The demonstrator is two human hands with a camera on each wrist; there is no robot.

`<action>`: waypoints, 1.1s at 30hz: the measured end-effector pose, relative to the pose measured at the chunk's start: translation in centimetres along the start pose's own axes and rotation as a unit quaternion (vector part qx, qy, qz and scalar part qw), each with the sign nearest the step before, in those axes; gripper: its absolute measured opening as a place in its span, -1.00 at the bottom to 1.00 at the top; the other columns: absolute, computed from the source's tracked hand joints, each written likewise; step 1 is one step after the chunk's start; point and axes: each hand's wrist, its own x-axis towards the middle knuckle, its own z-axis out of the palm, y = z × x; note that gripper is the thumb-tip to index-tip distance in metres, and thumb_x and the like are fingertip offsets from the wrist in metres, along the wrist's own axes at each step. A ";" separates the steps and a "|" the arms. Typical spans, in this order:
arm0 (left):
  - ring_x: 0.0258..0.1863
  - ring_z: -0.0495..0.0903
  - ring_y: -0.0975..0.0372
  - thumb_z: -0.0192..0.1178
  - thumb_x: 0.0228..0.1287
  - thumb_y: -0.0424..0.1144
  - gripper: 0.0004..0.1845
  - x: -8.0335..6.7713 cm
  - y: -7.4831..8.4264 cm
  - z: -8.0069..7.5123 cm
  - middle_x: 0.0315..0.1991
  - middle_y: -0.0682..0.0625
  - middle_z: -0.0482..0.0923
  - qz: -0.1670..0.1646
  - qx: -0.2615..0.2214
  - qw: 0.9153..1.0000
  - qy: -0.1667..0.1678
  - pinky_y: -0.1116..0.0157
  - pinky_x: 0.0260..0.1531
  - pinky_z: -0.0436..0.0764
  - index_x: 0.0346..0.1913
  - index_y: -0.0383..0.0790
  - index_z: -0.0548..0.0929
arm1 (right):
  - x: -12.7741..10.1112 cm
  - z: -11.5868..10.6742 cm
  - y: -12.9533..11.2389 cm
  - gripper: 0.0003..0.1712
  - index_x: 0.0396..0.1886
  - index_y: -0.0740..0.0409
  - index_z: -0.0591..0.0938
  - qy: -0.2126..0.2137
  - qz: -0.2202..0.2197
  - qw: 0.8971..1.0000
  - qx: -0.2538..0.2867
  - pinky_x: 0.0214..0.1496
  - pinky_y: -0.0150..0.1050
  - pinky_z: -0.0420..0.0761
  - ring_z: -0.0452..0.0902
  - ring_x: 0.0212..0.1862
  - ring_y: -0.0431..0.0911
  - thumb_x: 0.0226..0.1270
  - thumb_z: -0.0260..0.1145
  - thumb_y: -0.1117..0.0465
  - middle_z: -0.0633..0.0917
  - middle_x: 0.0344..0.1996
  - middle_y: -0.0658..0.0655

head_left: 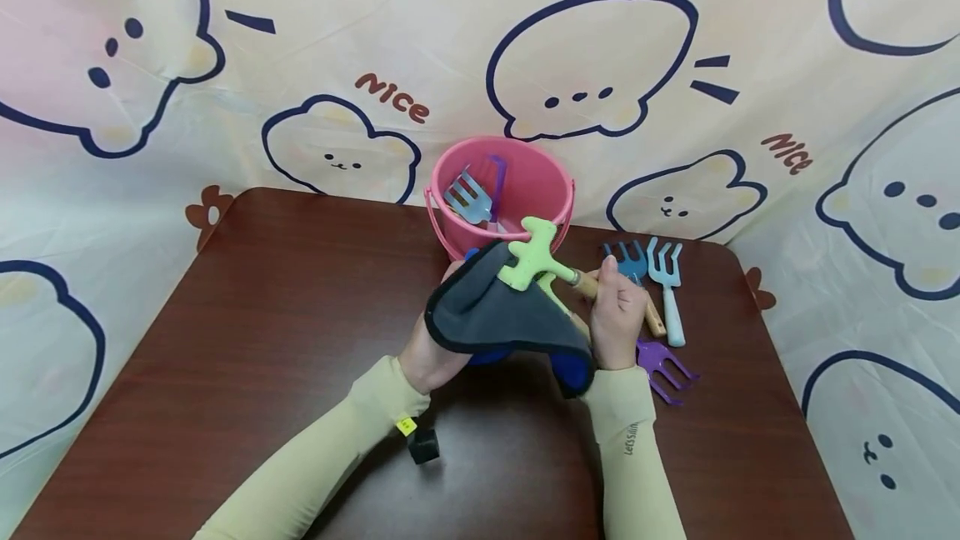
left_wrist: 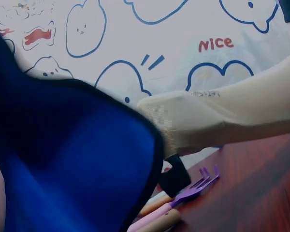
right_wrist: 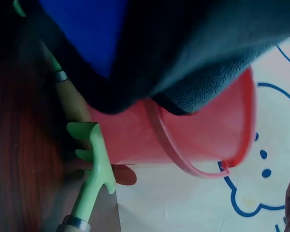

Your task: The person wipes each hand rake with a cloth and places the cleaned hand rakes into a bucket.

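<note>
Two hands at work: both raised above the brown table, just in front of the pink bucket.
Left hand: under the cloth, fingers hidden by it; looks to grip the fabric from below, though how the fingers lie cannot be told.
Right hand: fingers curled round the wooden handle of the green rake, thumb up near the metal collar.
Cloth: grey on top, blue beneath, dark bound edge; draped over the left hand, its free corner hanging by the right wrist. Left wrist view shows mostly its blue face.
Green rake position: head lies on the cloth's upper edge, tines toward the bucket; touching the fabric.
Handling, rake: judged light and stiff; plastic-looking head, short wooden grip. Best held on the bare wood behind the collar; tines may snag the fabric.
Handling, cloth: judged soft, limp, not slippery; conforms to whatever it wraps. Best bunched in the palm rather than pinched at an edge.
Bucket contents: a blue fork and a purple-handled tool stand inside.
Table, right side: a darker blue rake, a light blue fork and a purple rake lie just beside the right hand.
Backdrop: cartoon-print sheet.
</note>
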 end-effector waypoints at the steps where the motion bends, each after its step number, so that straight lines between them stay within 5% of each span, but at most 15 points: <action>1: 0.23 0.48 0.27 0.04 0.59 0.10 -0.62 0.0 0.2 0.0 0.26 0.14 0.44 -0.001 0.009 1.000 0.000 0.38 0.22 0.58 0.32 0.12 0.46 | -0.2 0.2 0.0 -0.39 -0.59 0.43 0.67 -0.004 -0.013 1.000 -0.020 -0.55 -0.44 0.33 0.31 -0.64 -0.30 0.68 0.06 0.20 0.52 -0.74 -0.09; 4: 0.15 0.49 0.27 0.16 0.53 0.09 -0.61 0.0 0.7 0.1 0.19 0.14 0.47 -0.010 0.065 0.998 0.012 0.39 0.20 0.59 0.29 0.10 0.47 | -0.6 0.8 0.4 -0.46 -0.54 0.36 0.68 -0.044 -0.061 0.995 -0.067 -0.54 -0.44 0.27 0.27 -0.61 -0.32 0.68 0.03 0.26 0.47 -0.73 -0.01; 6: 0.10 0.51 0.28 0.17 0.52 0.08 -0.57 0.0 1.0 0.1 0.15 0.12 0.51 0.001 0.156 0.988 0.016 0.39 0.23 0.57 0.31 0.02 0.49 | -0.9 1.1 0.7 -0.49 -0.50 0.31 0.68 -0.081 -0.085 0.990 -0.080 -0.54 -0.42 0.25 0.26 -0.61 -0.30 0.69 0.02 0.26 0.44 -0.72 0.09; 9: 0.10 0.51 0.28 0.21 0.46 0.15 -0.46 -0.2 1.4 0.2 0.16 0.13 0.51 -0.016 0.196 0.980 0.035 0.39 0.25 0.55 0.35 -0.02 0.46 | -1.1 1.4 1.0 -0.52 -0.45 0.28 0.69 -0.120 -0.117 0.981 -0.097 -0.52 -0.39 0.28 0.27 -0.59 -0.27 0.70 0.01 0.25 0.44 -0.70 0.15; 14: 0.20 0.47 0.30 0.21 0.44 0.21 -0.41 -0.6 1.7 0.4 0.27 0.16 0.45 -0.071 0.082 0.990 0.091 0.42 0.22 0.56 0.40 0.07 0.44 | -0.9 1.5 1.2 -0.47 -0.45 0.25 0.64 -0.124 -0.174 0.965 -0.149 -0.47 -0.36 0.25 0.26 -0.58 -0.21 0.73 -0.02 0.10 0.41 -0.67 0.09; 18: 0.11 0.54 0.28 0.02 0.62 0.06 -0.60 -0.3 1.6 0.6 0.18 0.11 0.50 -0.056 0.097 0.985 0.134 0.42 0.13 0.61 0.33 -0.02 0.48 | -1.0 1.8 1.3 -0.37 -0.50 0.15 0.55 -0.165 -0.207 0.945 -0.192 -0.48 -0.34 0.24 0.26 -0.58 -0.20 0.74 -0.11 -0.11 0.39 -0.66 0.02; 22: 0.01 0.59 0.26 0.01 0.63 0.04 -0.58 -0.1 1.6 0.4 0.07 0.10 0.56 -0.058 0.112 0.978 0.166 0.41 0.04 0.66 0.30 -0.14 0.49 | -1.3 2.2 1.3 -0.33 -0.51 0.07 0.52 -0.220 -0.231 0.923 -0.214 -0.57 -0.36 0.21 0.24 -0.64 -0.26 0.68 -0.13 -0.25 0.37 -0.71 -0.05; 27: 0.05 0.55 0.26 -0.08 0.67 0.01 -0.47 0.0 1.6 0.3 0.08 0.11 0.55 -0.061 0.166 0.970 0.167 0.41 0.08 0.60 0.39 -0.34 0.37 | -1.5 2.2 1.3 -0.33 -0.50 0.07 0.56 -0.214 -0.242 0.924 -0.205 -0.61 -0.36 0.20 0.23 -0.66 -0.27 0.63 -0.06 -0.29 0.36 -0.74 -0.07; 33: 0.11 0.55 0.29 0.04 0.60 0.12 -0.44 -0.2 1.3 0.0 0.14 0.15 0.56 -0.032 0.157 0.964 0.210 0.41 0.16 0.58 0.40 -0.19 0.45 | -1.7 2.7 1.0 -0.31 -0.53 0.09 0.56 -0.219 -0.249 0.922 -0.200 -0.60 -0.39 0.20 0.23 -0.66 -0.26 0.57 0.00 -0.34 0.34 -0.74 -0.06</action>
